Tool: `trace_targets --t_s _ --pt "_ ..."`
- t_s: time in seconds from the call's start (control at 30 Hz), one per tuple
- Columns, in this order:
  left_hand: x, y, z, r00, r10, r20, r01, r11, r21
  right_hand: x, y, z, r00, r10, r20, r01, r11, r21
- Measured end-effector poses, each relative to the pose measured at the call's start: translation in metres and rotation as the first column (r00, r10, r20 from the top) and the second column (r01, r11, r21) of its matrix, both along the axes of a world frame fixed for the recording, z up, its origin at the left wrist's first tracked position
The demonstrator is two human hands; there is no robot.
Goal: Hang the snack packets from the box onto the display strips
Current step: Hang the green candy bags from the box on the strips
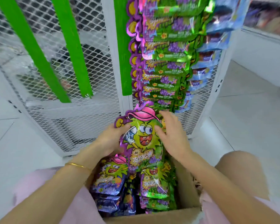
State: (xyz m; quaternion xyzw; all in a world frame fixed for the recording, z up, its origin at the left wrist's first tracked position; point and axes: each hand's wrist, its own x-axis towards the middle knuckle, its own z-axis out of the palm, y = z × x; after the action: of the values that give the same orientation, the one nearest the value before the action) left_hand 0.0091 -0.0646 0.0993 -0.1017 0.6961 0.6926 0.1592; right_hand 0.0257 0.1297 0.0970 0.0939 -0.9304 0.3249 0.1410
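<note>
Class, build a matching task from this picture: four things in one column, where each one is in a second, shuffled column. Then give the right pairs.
1 held packet
2 cardboard box
3 green strips
4 blue packets

a hanging furthest right on the mesh rack
b gripped by the left hand and right hand
c lowest, holding more packets
d hanging bare at the left

Pairs: 1-b, 2-c, 3-d, 4-a
</note>
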Motion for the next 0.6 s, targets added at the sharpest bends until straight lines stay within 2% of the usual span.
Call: trace_targets --t_s 0.07,0.13,0.2,0.3,0.4,0.5,0.6 --pt "-0.001 -0.004 0.032 0.997 -0.060 -0.047 0.063 0.997 0.048 -0.014 0.007 0.041 0.999 -0.043 0.003 0.043 0.994 -0.104" --pt "-0.002 -0.006 0.065 0.988 -0.112 -0.107 0.121 0.990 0.076 -0.026 0.012 0.085 0.997 -0.011 0.076 0.028 0.974 -0.223" --pt "-0.005 -0.009 0.099 0.972 -0.146 -0.185 0.162 0.984 0.076 -0.033 0.021 0.126 0.997 0.030 0.073 -0.007 0.955 -0.297" --pt "-0.012 -0.011 0.145 0.929 -0.237 -0.285 0.265 0.962 0.066 -0.041 0.034 0.178 0.997 0.079 0.002 -0.074 0.944 -0.322" --pt "-0.024 -0.007 0.188 0.906 -0.281 -0.316 0.306 0.952 0.031 -0.051 0.041 0.218 0.985 0.173 -0.010 -0.164 0.918 -0.362" --pt "-0.043 -0.004 0.233 0.866 -0.328 -0.377 0.341 0.939 -0.033 -0.064 0.048 0.249 0.985 0.158 -0.067 -0.172 0.901 -0.398" --pt "-0.068 -0.002 0.299 0.779 -0.344 -0.524 0.350 0.932 -0.091 -0.077 0.060 0.290 0.980 0.102 -0.173 -0.166 0.896 -0.411"
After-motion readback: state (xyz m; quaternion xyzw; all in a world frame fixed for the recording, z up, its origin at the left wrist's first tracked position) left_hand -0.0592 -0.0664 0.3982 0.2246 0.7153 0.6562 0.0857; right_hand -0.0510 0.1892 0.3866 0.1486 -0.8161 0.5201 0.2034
